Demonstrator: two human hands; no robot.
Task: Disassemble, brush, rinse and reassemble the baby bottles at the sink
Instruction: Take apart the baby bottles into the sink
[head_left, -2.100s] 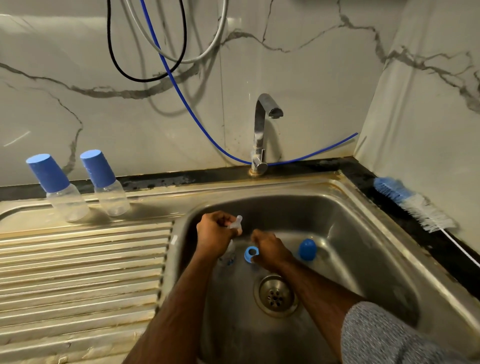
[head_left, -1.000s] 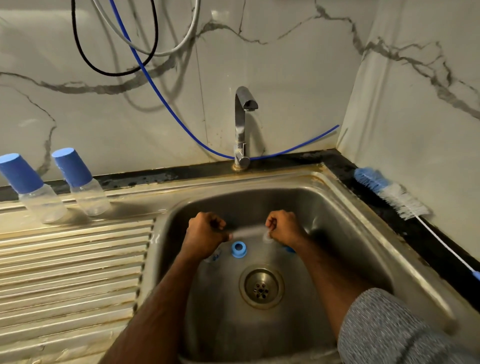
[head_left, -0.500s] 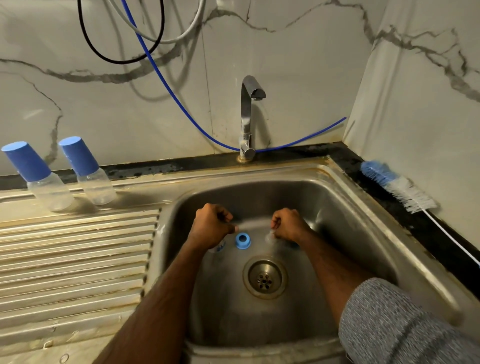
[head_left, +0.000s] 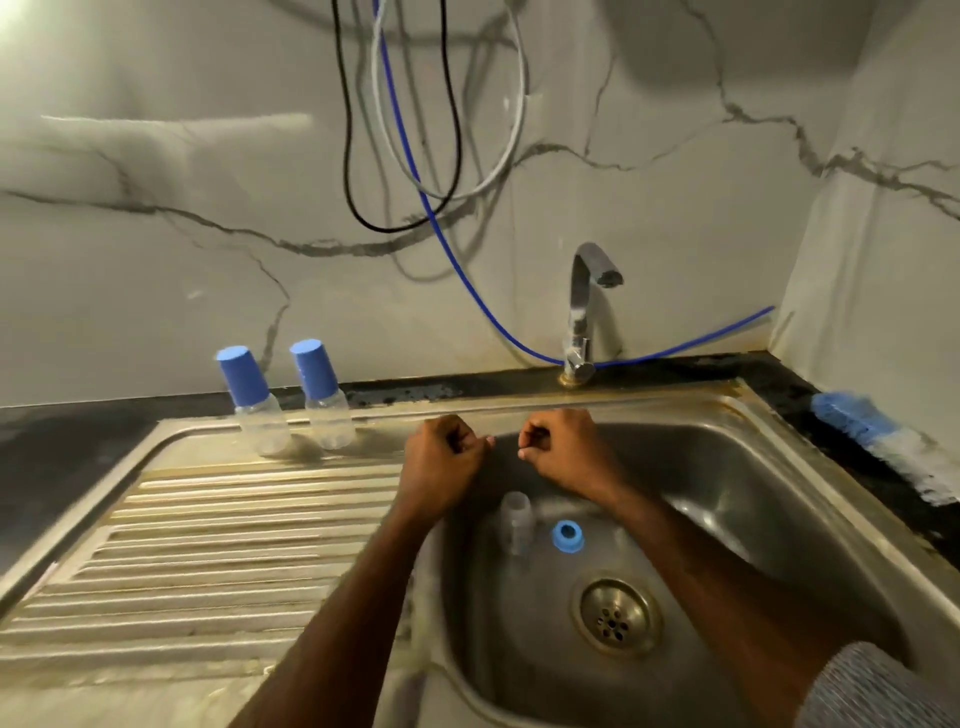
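- Left hand (head_left: 441, 460): raised over the back left rim of the sink (head_left: 810, 470), fingers curled into a fist; nothing visible in it.
- Right hand (head_left: 563, 449): beside the left, apart from it, fingers likewise curled; whether they pinch anything cannot be told.
- Open bottle (head_left: 516, 522): clear, uncapped, upright on the sink floor below the hands.
- Blue ring (head_left: 567, 536): on the sink floor just right of the open bottle, above the drain (head_left: 615, 616).
- Two capped bottles (head_left: 254, 400) (head_left: 322, 395): upright, side by side, at the back of the ribbed drainboard (head_left: 208, 545).
- Bottle brush (head_left: 883, 441): lying on the dark counter right of the sink; blurred.
- Tap (head_left: 584, 312): behind the sink, no water seen.
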